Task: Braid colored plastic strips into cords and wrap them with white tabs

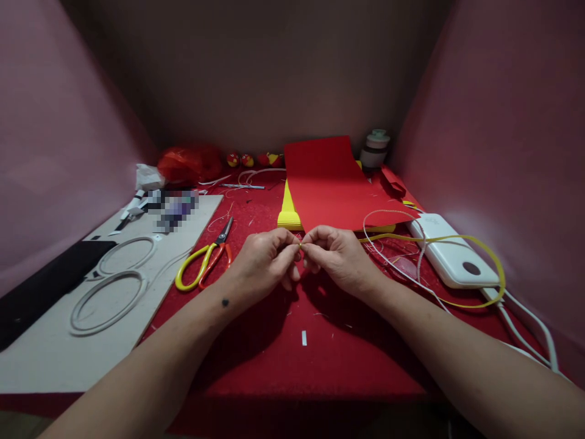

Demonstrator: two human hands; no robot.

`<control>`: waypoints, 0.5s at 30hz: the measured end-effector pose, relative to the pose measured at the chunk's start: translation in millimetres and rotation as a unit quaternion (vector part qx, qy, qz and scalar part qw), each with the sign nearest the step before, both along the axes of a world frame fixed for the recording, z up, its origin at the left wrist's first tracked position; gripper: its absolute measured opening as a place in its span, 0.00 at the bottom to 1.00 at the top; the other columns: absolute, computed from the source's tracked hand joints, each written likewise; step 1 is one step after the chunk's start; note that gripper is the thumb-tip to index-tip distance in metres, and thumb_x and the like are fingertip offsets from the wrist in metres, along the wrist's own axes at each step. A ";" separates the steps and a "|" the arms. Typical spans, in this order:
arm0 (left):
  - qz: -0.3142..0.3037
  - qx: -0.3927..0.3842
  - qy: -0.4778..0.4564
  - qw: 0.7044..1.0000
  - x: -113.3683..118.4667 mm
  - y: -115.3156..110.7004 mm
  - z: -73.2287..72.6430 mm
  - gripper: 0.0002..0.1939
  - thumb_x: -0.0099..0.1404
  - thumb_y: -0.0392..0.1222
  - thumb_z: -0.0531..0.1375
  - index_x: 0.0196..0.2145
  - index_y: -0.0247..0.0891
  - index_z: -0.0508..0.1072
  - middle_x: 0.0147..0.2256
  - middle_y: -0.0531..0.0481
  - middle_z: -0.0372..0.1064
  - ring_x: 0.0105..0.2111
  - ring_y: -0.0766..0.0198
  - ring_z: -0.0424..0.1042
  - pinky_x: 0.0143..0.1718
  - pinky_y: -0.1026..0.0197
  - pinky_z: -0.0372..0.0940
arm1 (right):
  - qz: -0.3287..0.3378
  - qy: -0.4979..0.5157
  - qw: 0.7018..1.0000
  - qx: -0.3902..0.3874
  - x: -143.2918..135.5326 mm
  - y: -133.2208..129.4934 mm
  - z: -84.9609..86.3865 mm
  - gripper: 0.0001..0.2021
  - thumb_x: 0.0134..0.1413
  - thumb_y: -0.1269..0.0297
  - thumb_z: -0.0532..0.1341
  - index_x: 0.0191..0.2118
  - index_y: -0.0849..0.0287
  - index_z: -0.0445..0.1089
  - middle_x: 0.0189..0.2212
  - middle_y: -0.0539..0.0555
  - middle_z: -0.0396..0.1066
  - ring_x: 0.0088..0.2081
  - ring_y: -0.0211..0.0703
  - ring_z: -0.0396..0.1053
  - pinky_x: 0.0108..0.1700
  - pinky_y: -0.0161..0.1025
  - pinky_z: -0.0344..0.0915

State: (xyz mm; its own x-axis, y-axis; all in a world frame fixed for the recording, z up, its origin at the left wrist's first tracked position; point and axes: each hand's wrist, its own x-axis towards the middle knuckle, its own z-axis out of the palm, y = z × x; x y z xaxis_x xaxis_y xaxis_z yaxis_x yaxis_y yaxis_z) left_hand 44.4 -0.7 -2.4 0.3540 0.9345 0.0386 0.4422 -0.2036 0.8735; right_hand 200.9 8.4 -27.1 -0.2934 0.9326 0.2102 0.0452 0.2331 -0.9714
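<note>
Over the red cloth [274,366], my left hand [265,259] and my right hand [340,256] meet fingertip to fingertip. Both are closed in a pinch on a tiny yellowish piece [300,245], mostly covered by the fingers. A long, narrow yellow strip [501,268] loops out at the right and runs toward the back of my right hand; whether it joins the pinched piece is hidden. Scissors [212,259] with one yellow and one orange handle lie left of my left hand, blades pointing away. Behind the hands are a red sheet [338,189] and ridged yellow paper [289,218].
A white power bank [454,250] with cables lies at right. On the left are a pale board [114,366], coiled white rings [109,302] and a black case [50,277]. Along the back stand a red bag [189,163], small red-yellow figures [240,160] and a jar [375,149].
</note>
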 end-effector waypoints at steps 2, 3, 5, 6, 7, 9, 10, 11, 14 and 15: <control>0.007 -0.008 -0.005 1.000 -0.1 -0.6 0.5 0.05 0.62 0.37 0.52 0.30 0.35 0.64 0.19 0.53 0.69 0.15 0.67 0.70 0.18 0.66 0.64 | 0.005 0.008 1.000 0.003 -0.3 -0.3 0.0 0.02 0.49 0.70 0.57 0.27 0.62 0.65 0.18 0.45 0.64 0.19 0.30 0.60 0.24 0.31 0.57; 0.014 -0.013 -0.008 1.000 0.2 -0.5 0.5 0.04 0.62 0.37 0.53 0.30 0.35 0.64 0.18 0.54 0.69 0.15 0.67 0.69 0.17 0.66 0.64 | 0.006 0.011 1.000 0.003 -0.5 -0.3 0.1 0.02 0.49 0.70 0.57 0.27 0.62 0.65 0.18 0.45 0.64 0.19 0.30 0.60 0.24 0.31 0.57; 0.026 -0.035 -0.016 0.999 1.2 0.0 0.6 0.03 0.61 0.36 0.53 0.30 0.35 0.64 0.18 0.54 0.68 0.14 0.67 0.68 0.16 0.66 0.63 | 0.003 0.007 1.000 0.005 -1.0 -0.3 0.3 0.02 0.49 0.71 0.57 0.27 0.62 0.65 0.18 0.45 0.64 0.19 0.30 0.60 0.24 0.31 0.57; 0.032 -0.048 -0.019 0.998 1.9 0.4 0.8 0.03 0.61 0.36 0.53 0.30 0.35 0.65 0.17 0.54 0.68 0.14 0.67 0.68 0.16 0.67 0.63 | -0.001 0.001 1.000 0.007 -1.1 -0.3 0.4 0.02 0.49 0.71 0.57 0.27 0.62 0.65 0.18 0.45 0.64 0.19 0.30 0.60 0.24 0.31 0.57; 0.037 -0.058 -0.018 0.997 2.6 0.7 1.2 0.03 0.61 0.35 0.53 0.30 0.34 0.65 0.17 0.54 0.68 0.14 0.68 0.68 0.16 0.67 0.63 | -0.004 -0.005 1.000 0.010 -1.3 -0.3 0.5 0.02 0.48 0.71 0.57 0.27 0.62 0.65 0.18 0.46 0.64 0.19 0.30 0.60 0.24 0.31 0.57; 0.047 -0.066 -0.014 0.997 3.9 1.1 2.4 0.03 0.61 0.35 0.53 0.30 0.34 0.65 0.16 0.55 0.67 0.13 0.68 0.67 0.15 0.68 0.62 | -0.006 -0.012 1.000 0.014 -1.4 -0.1 0.6 0.02 0.48 0.71 0.57 0.27 0.62 0.66 0.18 0.46 0.64 0.19 0.30 0.60 0.24 0.31 0.57; 0.050 -0.062 -0.011 0.997 4.3 1.2 3.2 0.03 0.61 0.35 0.53 0.30 0.34 0.65 0.16 0.55 0.67 0.13 0.69 0.67 0.15 0.68 0.62 | -0.003 -0.009 1.000 0.013 -1.5 0.0 0.5 0.02 0.48 0.70 0.57 0.27 0.62 0.66 0.18 0.46 0.65 0.19 0.31 0.60 0.24 0.31 0.58; 0.051 -0.055 -0.008 0.997 4.4 1.2 4.1 0.02 0.60 0.35 0.53 0.30 0.34 0.65 0.16 0.55 0.67 0.13 0.69 0.66 0.15 0.68 0.62 | 0.002 -0.002 1.000 0.008 -1.5 0.2 0.4 0.02 0.48 0.70 0.57 0.27 0.62 0.66 0.18 0.46 0.65 0.19 0.31 0.60 0.24 0.31 0.58; 0.037 -0.044 0.000 0.998 3.2 1.1 6.4 0.03 0.60 0.35 0.54 0.29 0.35 0.64 0.16 0.55 0.68 0.13 0.70 0.66 0.15 0.68 0.61 | 0.013 0.018 1.000 -0.006 -1.5 1.0 -0.3 0.02 0.47 0.70 0.58 0.28 0.62 0.66 0.19 0.47 0.66 0.20 0.31 0.61 0.24 0.32 0.59; 0.031 -0.045 0.002 0.999 2.4 1.0 6.9 0.03 0.61 0.36 0.53 0.29 0.35 0.64 0.16 0.55 0.68 0.13 0.70 0.66 0.16 0.69 0.61 | 0.012 0.019 1.000 -0.007 -1.5 1.3 -0.5 0.02 0.47 0.70 0.58 0.28 0.62 0.66 0.19 0.47 0.66 0.20 0.31 0.61 0.24 0.32 0.59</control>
